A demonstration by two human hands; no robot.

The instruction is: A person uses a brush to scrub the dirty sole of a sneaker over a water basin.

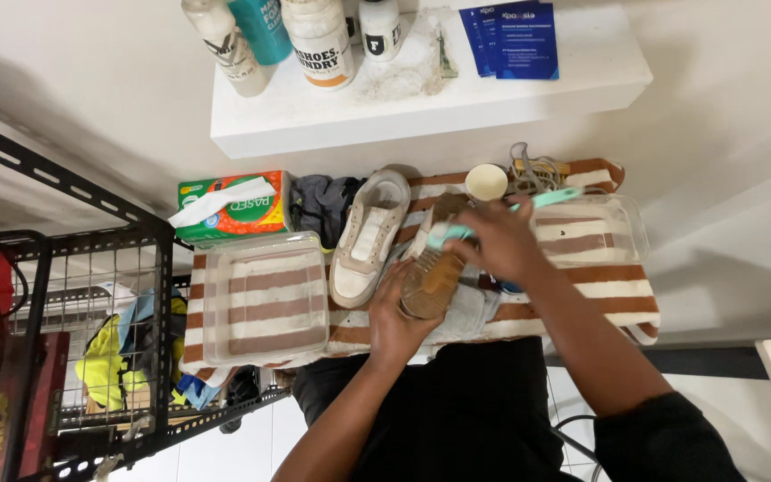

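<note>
Right hand [501, 239] grips a teal brush [457, 234]; left hand [401, 314] clasps the shoe [435, 272].
Light, soft-sided shoe: best held by its stiff sole.

A clear plastic tray [265, 299] sits on a brown-and-white striped towel [613, 295], with a second clear tray [604, 228] at the towel's far side. A white sneaker [368, 239] lies between them, beside a dark bundle of cloth [323, 205]. A green and orange tissue box [236, 208] stands nearby. A small cream cup [486, 182] stands near a tangle of laces [533, 171]. Bottles [319, 40] and blue leaflets [512, 37] rest on a white shelf [457, 98]. A black wire rack [109, 295] holds coloured cloths.
</note>
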